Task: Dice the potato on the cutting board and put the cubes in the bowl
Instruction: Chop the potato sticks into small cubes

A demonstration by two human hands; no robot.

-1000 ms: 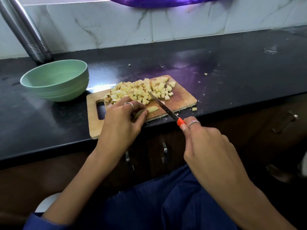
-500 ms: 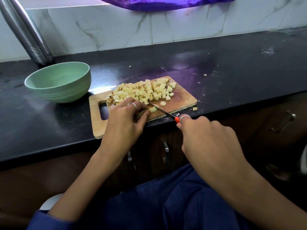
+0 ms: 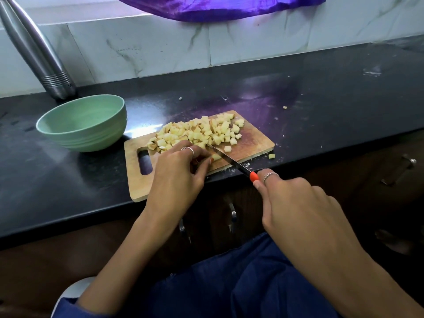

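Observation:
A wooden cutting board (image 3: pixel 254 143) lies on the black counter, with a heap of potato cubes (image 3: pixel 202 131) along its far side. My left hand (image 3: pixel 179 175) holds down a small remaining potato piece (image 3: pixel 216 156) at the board's near edge with curled fingers. My right hand (image 3: pixel 296 210) grips the orange handle of a knife (image 3: pixel 229 159), whose blade rests against that piece. The green bowl (image 3: pixel 85 125) stands empty to the left of the board.
A steel bottle (image 3: pixel 36 53) leans against the tiled wall behind the bowl. Stray cubes lie on the counter (image 3: pixel 332 115), one by the board's right corner (image 3: pixel 271 156) and one farther back (image 3: pixel 285 107). Purple cloth (image 3: pixel 218 6) hangs above. Drawer handles sit below the counter edge.
The knife went down through the potato piece and drew back toward me; a cut cube now lies loose on the board. My left hand stayed on the piece.

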